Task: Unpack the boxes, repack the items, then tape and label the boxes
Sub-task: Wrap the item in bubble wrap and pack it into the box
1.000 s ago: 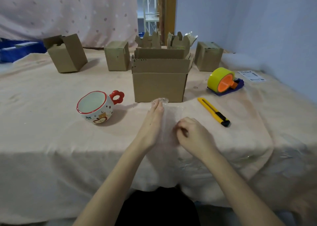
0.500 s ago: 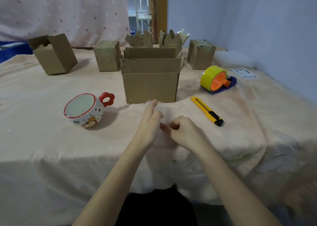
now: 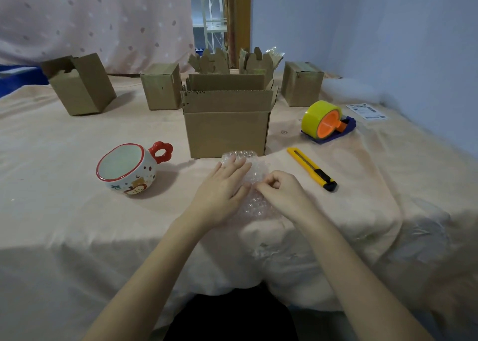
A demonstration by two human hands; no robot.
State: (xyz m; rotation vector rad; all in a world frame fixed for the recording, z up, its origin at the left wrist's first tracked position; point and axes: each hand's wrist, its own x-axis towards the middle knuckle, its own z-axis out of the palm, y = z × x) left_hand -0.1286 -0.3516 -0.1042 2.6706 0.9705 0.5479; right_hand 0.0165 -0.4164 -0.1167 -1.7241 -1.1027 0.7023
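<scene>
The left hand (image 3: 224, 188) lay flat, fingers straight, pressing the clear bubble wrap sheet (image 3: 254, 185) onto the cloth-covered worktop (image 3: 64, 211). The right hand (image 3: 283, 193), fingers curled, pinched the wrap's edge. The sheet lay just before the open brown cardboard box (image 3: 227, 123).

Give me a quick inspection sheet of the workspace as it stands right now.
Surface: table under a peach cloth, wrinkled at the near edge.
Job's things: open box at centre, flaps up; bubble wrap flat in front of it; mug tilted on its side, left of the box; tape dispenser and utility knife to the right; label sheet at far right.
Clutter: small boxes along the back, some open.
Hands: left hand flat on the wrap; right hand pinches its edge.
Cables: nothing seen.
Surroundings: dotted curtain, blue wall, doorway between them.
</scene>
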